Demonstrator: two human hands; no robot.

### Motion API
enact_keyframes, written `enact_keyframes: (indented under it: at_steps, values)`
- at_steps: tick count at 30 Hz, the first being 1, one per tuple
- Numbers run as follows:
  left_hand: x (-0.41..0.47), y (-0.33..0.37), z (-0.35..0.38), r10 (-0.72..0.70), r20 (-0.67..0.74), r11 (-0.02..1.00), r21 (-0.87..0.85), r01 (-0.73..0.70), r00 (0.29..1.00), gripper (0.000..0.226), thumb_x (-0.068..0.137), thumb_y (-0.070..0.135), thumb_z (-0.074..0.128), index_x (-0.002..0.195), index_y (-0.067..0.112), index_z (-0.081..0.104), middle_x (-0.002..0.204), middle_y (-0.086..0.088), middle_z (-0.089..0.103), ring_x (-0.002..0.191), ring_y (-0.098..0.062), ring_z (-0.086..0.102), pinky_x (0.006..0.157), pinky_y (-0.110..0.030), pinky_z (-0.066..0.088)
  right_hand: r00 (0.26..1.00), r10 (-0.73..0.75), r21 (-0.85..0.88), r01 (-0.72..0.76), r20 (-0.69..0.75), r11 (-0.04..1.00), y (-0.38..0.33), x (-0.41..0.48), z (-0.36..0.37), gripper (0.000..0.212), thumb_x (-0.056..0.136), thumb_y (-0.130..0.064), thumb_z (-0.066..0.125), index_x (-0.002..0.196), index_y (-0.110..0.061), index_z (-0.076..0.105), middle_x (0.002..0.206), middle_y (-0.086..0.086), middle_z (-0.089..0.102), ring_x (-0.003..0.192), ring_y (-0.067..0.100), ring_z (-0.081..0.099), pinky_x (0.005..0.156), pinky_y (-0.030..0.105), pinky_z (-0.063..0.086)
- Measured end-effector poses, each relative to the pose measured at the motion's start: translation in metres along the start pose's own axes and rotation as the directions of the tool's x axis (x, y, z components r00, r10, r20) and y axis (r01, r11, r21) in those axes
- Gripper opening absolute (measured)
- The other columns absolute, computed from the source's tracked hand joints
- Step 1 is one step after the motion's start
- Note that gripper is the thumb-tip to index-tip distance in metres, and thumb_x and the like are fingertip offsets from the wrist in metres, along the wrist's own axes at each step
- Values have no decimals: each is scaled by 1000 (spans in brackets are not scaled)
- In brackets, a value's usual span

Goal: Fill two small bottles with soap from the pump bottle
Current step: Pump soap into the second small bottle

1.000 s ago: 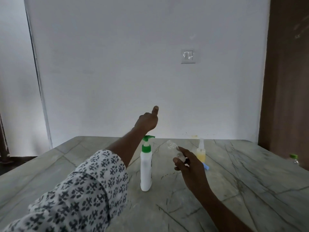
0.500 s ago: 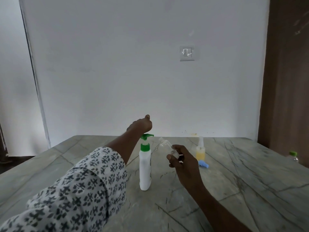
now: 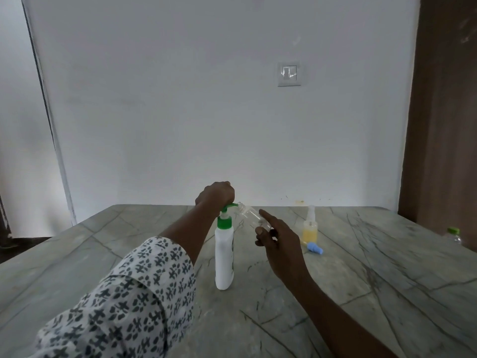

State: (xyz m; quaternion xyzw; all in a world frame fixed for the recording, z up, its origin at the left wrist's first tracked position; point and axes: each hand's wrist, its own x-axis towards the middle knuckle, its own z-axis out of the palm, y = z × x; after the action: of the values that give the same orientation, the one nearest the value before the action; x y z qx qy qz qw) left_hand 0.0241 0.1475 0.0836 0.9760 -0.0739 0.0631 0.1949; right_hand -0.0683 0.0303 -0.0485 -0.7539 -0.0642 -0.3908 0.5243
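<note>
A white pump bottle [image 3: 224,257] with a green pump head stands upright on the marble table [image 3: 361,293]. My left hand [image 3: 216,195] rests as a closed fist on top of the green pump head. My right hand [image 3: 277,241] holds a small clear empty bottle [image 3: 251,215], tilted, with its mouth right at the pump spout. A second small bottle [image 3: 310,228] with yellow soap in it stands upright further right, uncapped nozzle on top. A blue cap [image 3: 315,248] lies on the table in front of it.
A clear bottle with a green cap [image 3: 453,235] stands at the table's far right edge. A white wall with a switch plate [image 3: 289,73] rises behind the table, and a brown wooden door [image 3: 446,125] is at the right.
My left hand has dropped from pointing up in the air onto the pump head. My right hand has brought the clear bottle left and up to the spout.
</note>
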Motion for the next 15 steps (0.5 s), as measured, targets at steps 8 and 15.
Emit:
enact_keyframes:
  at_steps: [8,15]
  values:
    - [0,-5,6,-62,-20,993,-99,60,998,14,80,11,47,91,9,56,106,-14,61,95,-36,64,93,-44,52,999,50,-20,-50,19,999,-4,-5,-1,39,95,-26,59,133,-20,50,107,-5,66,79,0,69,68,12,52]
    - [-2,-7,13,-79,-31,988,-137,74,996,30,79,11,50,108,6,60,113,-16,61,100,-37,64,93,-46,51,994,113,146,-112,5,983,-7,-13,-8,37,91,-19,66,127,-24,55,105,-4,68,87,7,72,80,26,54]
